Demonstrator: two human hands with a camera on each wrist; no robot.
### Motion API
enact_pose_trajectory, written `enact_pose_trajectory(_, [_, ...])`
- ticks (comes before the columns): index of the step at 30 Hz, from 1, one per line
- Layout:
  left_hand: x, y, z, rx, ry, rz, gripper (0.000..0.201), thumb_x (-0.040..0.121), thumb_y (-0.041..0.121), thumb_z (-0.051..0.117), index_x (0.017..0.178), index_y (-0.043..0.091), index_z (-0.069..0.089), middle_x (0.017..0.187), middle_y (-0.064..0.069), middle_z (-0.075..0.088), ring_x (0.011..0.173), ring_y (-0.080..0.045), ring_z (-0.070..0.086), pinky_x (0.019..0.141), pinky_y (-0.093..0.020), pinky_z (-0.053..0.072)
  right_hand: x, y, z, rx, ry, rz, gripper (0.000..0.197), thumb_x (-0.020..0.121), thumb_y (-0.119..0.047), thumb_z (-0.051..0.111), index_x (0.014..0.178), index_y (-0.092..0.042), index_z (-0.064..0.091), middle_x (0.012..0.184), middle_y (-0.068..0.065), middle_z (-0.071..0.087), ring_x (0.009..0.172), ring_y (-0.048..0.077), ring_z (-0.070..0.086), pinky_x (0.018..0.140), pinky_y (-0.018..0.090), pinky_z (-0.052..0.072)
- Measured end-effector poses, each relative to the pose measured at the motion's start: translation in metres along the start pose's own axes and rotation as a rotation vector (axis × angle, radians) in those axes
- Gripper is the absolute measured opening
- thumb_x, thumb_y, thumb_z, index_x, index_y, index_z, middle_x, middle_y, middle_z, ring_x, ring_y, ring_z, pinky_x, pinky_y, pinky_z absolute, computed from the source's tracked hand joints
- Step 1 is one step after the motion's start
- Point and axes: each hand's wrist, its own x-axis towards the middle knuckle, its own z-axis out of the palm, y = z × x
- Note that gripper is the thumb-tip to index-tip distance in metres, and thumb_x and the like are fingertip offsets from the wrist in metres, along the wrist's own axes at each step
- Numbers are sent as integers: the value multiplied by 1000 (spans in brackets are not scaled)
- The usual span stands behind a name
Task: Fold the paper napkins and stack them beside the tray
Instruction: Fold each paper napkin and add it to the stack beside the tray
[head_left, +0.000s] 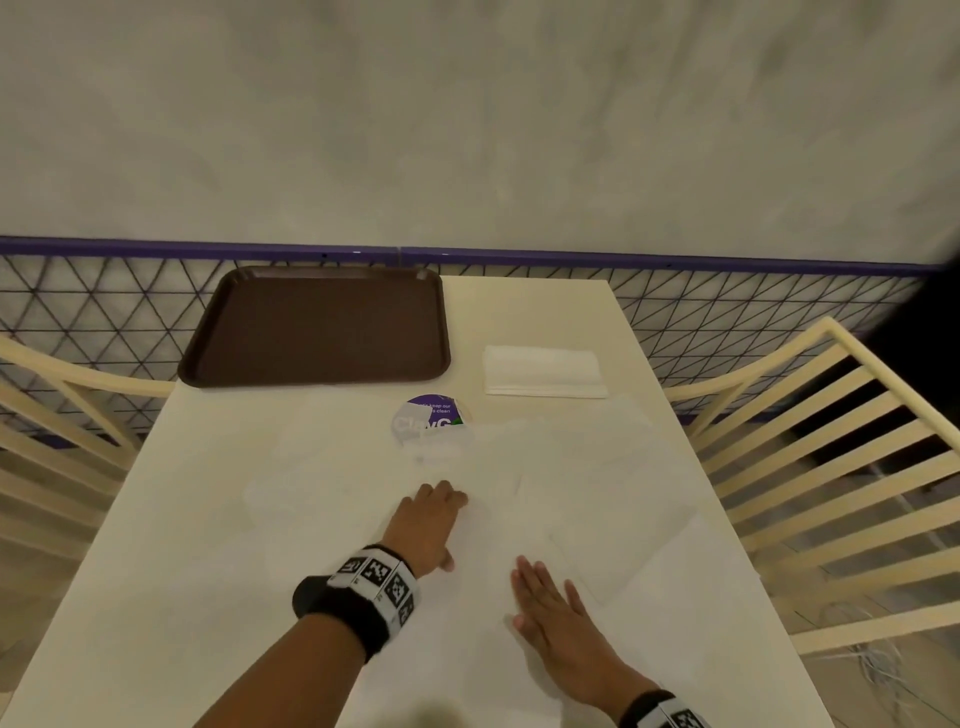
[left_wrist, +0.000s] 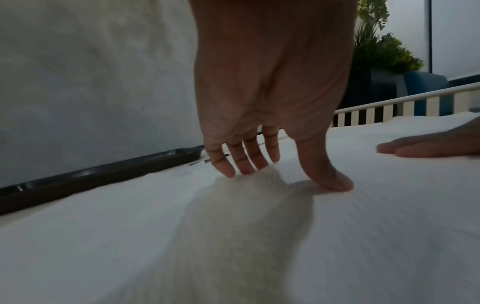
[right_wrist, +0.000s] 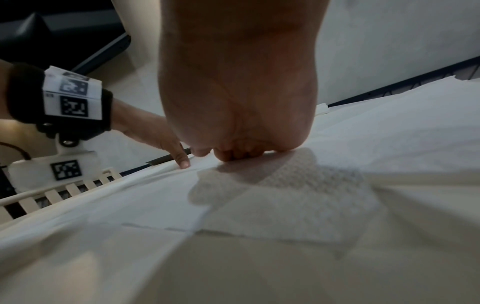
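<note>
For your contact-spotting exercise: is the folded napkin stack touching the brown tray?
Apart. The head view shows bare table between the folded napkin stack and the brown tray.

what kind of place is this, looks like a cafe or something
Probably a fast-food or canteen dining area: a brown serving tray on a white table, a folded napkin stack, a round "keep our ... clean" sticker, and slatted chairs.

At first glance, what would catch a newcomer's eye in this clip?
The dark brown tray at the far left of the pale table stands out most, with a neat stack of folded napkins just to its right. Nearer the camera, the left hand and right hand press flat on unfolded napkins spread over the tabletop.
</note>
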Motion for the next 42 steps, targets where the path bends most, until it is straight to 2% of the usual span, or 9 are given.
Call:
enact_pose_trajectory(5, [7,-5,-3,116,-87,-45,68,75,44,69,130,20,39,128,-2,50,121,-24,40,100,-40,27,-1,-1,-3,24,-1,-4,99,62,-73,-13,147,-24,-5,145,-17,-24,133,-1,-23,110,27,-13])
enact_pose_trajectory(11, [-12,-12,4,9,215,49,32,85,38,59,117,32,58,111,9,60,107,-17,51,92,-31,28,1,10,-7,171,-22,-44,107,57,-85,0,147,-28,7,144,-20,-18,136,0,-15,110,26,-10])
enact_pose_trajectory(14, [-24,-17,5,-54,362,108,6,67,39,69,73,38,69,75,21,66,72,-4,62,78,-19,26,-3,8,-25,315,31,-1,70,59,-90,22,120,-56,23,138,-34,15,136,-6,12,111,17,5])
enact_pose_trajectory(16, [-29,-17,2,-95,373,116,4,62,41,67,61,37,65,65,24,63,64,1,58,72,-16,25,-3,2,-41,329,157,34,37,81,-61,50,108,-59,25,130,-29,33,127,-7,30,104,6,16])
enact_pose_trajectory(19, [-32,-13,-8,-170,425,142,10,70,43,67,66,34,65,69,22,64,67,0,57,75,-16,29,1,-7,-61,254,395,-23,53,87,-28,62,117,-54,26,131,-23,32,124,-6,25,109,12,19])
enact_pose_trajectory(24, [-37,5,-49,-223,314,176,59,76,63,18,100,34,64,93,13,68,87,-11,57,76,-19,36,23,-24,-95,-28,367,-113,73,75,-46,69,137,-38,32,139,-27,21,134,-1,9,107,19,5])
enact_pose_trajectory(27, [-31,11,-75,-304,371,181,35,84,56,37,98,36,62,94,18,69,82,-7,61,69,-13,37,35,-27,-124,158,261,-33,25,73,-34,74,95,-34,62,96,-15,57,100,8,52,89,21,35])
enact_pose_trajectory(30, [-15,0,-88,-492,142,78,26,79,34,68,103,36,57,96,17,65,83,-1,58,77,-17,46,45,-8,-150,406,178,-5,24,71,-22,77,64,-29,56,71,-9,59,67,9,56,62,22,42])
enact_pose_trajectory(42, [148,0,-119,-1164,558,-344,36,73,-4,74,76,14,43,72,-9,56,65,-19,53,58,-22,48,133,107,-263,1007,470,229,47,73,4,72,111,-9,48,93,13,63,80,23,62,58,30,54])
